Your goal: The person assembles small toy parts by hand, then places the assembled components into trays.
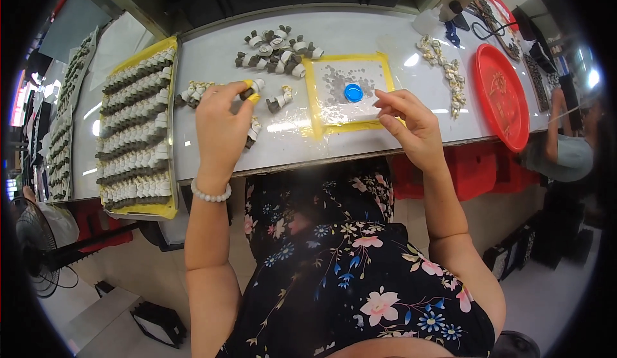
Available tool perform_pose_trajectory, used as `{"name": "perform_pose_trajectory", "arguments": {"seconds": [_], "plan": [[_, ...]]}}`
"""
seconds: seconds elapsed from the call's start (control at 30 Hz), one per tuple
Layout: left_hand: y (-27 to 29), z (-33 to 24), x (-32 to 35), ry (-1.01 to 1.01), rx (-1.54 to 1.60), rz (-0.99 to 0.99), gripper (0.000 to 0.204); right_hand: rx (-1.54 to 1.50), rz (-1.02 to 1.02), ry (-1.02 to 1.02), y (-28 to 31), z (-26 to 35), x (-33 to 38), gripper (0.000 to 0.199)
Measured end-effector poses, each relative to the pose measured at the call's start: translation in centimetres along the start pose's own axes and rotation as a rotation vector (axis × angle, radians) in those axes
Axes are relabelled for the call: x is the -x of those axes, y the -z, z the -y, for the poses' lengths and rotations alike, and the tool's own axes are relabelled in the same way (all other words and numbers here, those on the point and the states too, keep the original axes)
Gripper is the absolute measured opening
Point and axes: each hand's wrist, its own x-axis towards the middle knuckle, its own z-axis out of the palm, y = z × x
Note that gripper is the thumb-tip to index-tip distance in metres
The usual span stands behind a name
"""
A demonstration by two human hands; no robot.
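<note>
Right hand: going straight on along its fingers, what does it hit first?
Probably the blue cap on the yellow-edged sheet, ahead and left of the right hand. Height above the sheet is unclear, so it might pass over.

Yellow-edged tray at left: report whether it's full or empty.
Full, or nearly so: slanting rows of small white-and-grey pieces fill the tray from top to bottom.
</note>
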Motion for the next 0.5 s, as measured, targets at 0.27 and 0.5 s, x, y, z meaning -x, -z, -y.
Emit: {"name": "perform_pose_trajectory", "arguments": {"seconds": [0.27,0.5], "plan": [[-1.8,-0.8,-0.6,-0.135,-0.132,0.157,0.019,-0.014,-0.066,0.007,0.6,-0.7,1.5,0.036],[-1.3,-1.3,1.4,-0.204,-0.096,0.004,0.019,-0.038,0.004,0.247,-2.7,0.0,-1.2,0.035]]}}
